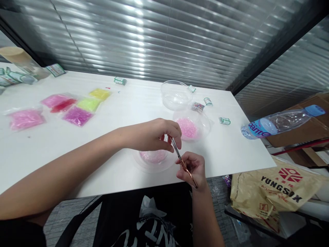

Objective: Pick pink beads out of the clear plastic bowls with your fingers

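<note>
My right hand point(194, 168) grips the copper-coloured handles of a pair of small scissors point(181, 162) near the table's front edge. The silver blades point up and away, into the fingers of my left hand point(164, 133), which are closed around the blade end. Whether anything thin sits between those fingers is hidden. Below my left hand is a clear round bowl point(154, 168) with pink stuff in it, partly covered by that hand. Just beyond my hands, a second clear bowl point(204, 125) holds pink bits point(187, 129).
Another clear bowl point(177, 96) stands further back. Bags of pink, red, purple, green and yellow bits point(78, 115) lie left. A small bag of multicoloured bits point(197, 106) and green-white packets point(224, 120) lie right. A water bottle point(279, 123) is at the right edge.
</note>
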The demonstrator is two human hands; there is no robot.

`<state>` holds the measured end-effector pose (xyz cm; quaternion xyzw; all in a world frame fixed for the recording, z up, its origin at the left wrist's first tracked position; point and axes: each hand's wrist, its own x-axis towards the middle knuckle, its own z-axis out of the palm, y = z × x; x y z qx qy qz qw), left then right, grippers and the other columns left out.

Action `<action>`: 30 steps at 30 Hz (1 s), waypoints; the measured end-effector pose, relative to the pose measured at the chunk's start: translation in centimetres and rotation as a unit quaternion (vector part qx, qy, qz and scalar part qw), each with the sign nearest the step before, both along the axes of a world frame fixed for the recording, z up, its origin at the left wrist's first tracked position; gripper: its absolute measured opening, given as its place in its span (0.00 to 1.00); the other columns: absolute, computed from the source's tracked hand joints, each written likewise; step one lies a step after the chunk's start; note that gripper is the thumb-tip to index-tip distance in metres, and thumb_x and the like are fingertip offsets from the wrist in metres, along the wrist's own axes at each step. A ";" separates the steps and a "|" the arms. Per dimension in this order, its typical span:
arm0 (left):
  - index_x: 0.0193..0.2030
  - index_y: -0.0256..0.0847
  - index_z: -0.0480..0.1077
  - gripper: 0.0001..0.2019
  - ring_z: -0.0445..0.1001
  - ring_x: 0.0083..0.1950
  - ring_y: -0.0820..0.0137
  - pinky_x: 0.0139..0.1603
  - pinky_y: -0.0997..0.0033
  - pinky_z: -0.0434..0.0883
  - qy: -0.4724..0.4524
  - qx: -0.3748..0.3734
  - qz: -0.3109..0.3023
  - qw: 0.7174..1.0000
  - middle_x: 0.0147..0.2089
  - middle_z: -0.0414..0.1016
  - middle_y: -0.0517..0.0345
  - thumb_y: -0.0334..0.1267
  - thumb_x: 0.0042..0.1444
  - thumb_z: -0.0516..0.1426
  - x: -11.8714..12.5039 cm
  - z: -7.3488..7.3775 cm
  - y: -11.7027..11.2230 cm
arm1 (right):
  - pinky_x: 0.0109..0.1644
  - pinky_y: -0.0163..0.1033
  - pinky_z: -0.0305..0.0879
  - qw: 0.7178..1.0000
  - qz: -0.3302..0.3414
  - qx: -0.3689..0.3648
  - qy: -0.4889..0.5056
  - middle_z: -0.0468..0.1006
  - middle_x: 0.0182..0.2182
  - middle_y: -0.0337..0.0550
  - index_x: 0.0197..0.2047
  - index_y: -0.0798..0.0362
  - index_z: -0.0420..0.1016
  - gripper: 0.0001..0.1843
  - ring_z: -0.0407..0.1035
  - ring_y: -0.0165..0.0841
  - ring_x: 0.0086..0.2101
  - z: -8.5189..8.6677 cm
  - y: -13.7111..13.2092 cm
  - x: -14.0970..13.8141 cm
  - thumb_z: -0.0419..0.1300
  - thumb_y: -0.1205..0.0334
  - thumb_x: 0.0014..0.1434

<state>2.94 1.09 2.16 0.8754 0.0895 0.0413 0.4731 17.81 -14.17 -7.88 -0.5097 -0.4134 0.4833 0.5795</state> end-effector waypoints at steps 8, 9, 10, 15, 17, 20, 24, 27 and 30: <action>0.39 0.41 0.77 0.08 0.71 0.39 0.75 0.37 0.77 0.69 0.003 0.007 -0.003 1.000 0.43 0.72 0.56 0.27 0.55 0.59 0.0 0.0 0.0 | 0.17 0.31 0.46 1.000 -0.006 0.002 -0.018 0.60 0.10 0.28 0.23 0.52 0.72 0.14 0.48 0.22 0.14 -0.1 0.0 0.1 0.72 0.59 0.36; 0.39 0.41 0.76 0.08 0.71 0.39 0.75 0.37 0.77 0.69 0.003 0.010 -0.004 1.000 0.43 0.72 0.56 0.28 0.55 0.58 0.0 0.0 0.0 | 0.17 0.31 0.47 1.000 -0.009 0.003 -0.018 0.60 0.10 0.27 0.23 0.52 0.72 0.14 0.48 0.22 0.14 -0.2 0.0 0.1 0.73 0.59 0.36; 0.39 0.41 0.76 0.08 0.71 0.39 0.75 0.38 0.77 0.69 0.003 0.014 -0.003 1.000 0.44 0.73 0.56 0.28 0.55 0.58 0.0 0.0 0.0 | 0.17 0.31 0.47 1.000 -0.013 0.005 -0.018 0.60 0.10 0.28 0.23 0.52 0.72 0.14 0.48 0.22 0.14 -0.3 0.0 0.1 0.73 0.60 0.36; 0.51 0.43 0.69 0.16 0.72 0.42 0.74 0.37 0.77 0.69 0.015 0.057 0.052 0.997 0.50 0.72 0.57 0.28 0.55 0.57 -0.4 0.3 0.2 | 0.17 0.30 0.47 0.999 -0.041 0.004 0.005 0.63 0.13 0.29 0.25 0.53 0.74 0.13 0.50 0.21 0.15 -0.9 -0.1 0.2 0.74 0.61 0.37; 0.51 0.43 0.67 0.17 0.72 0.42 0.74 0.38 0.77 0.68 0.022 0.096 0.090 0.991 0.50 0.71 0.58 0.28 0.55 0.56 -0.7 0.6 0.4 | 0.16 0.29 0.46 0.997 -0.069 -0.001 0.020 0.64 0.14 0.30 0.26 0.53 0.76 0.13 0.51 0.21 0.14 -1.2 0.0 0.2 0.73 0.59 0.40; 0.46 0.41 0.69 0.12 0.72 0.40 0.74 0.38 0.75 0.67 0.055 0.159 0.114 0.979 0.47 0.73 0.57 0.28 0.55 0.54 -1.0 1.1 0.7 | 0.13 0.29 0.44 0.990 -0.130 -0.009 0.047 0.64 0.13 0.31 0.26 0.54 0.76 0.14 0.50 0.21 0.13 -1.2 0.4 0.2 0.72 0.54 0.43; 0.41 0.41 0.72 0.09 0.72 0.39 0.72 0.36 0.75 0.66 0.120 0.205 0.079 0.968 0.42 0.74 0.56 0.28 0.55 0.54 -1.1 0.9 0.7 | 0.13 0.29 0.44 0.978 -0.190 -0.024 0.085 0.60 0.11 0.28 0.25 0.54 0.74 0.16 0.48 0.20 0.11 -0.9 1.3 0.0 0.72 0.52 0.43; 0.39 0.42 0.74 0.10 0.72 0.38 0.72 0.34 0.75 0.64 0.174 0.185 0.038 0.966 0.41 0.74 0.57 0.27 0.54 0.54 -0.8 0.0 0.3 | 0.14 0.30 0.43 0.972 -0.208 -0.035 0.104 0.59 0.10 0.26 0.25 0.54 0.73 0.16 0.48 0.20 0.11 -0.8 1.7 0.0 0.71 0.52 0.45; 0.40 0.44 0.75 0.14 0.73 0.35 0.73 0.31 0.76 0.63 0.220 0.159 0.009 0.962 0.42 0.75 0.57 0.25 0.52 0.55 -0.5 -1.0 -0.1 | 0.15 0.30 0.43 0.969 -0.218 -0.039 0.114 0.59 0.09 0.26 0.24 0.54 0.72 0.16 0.49 0.20 0.11 -0.9 1.9 0.0 0.71 0.52 0.45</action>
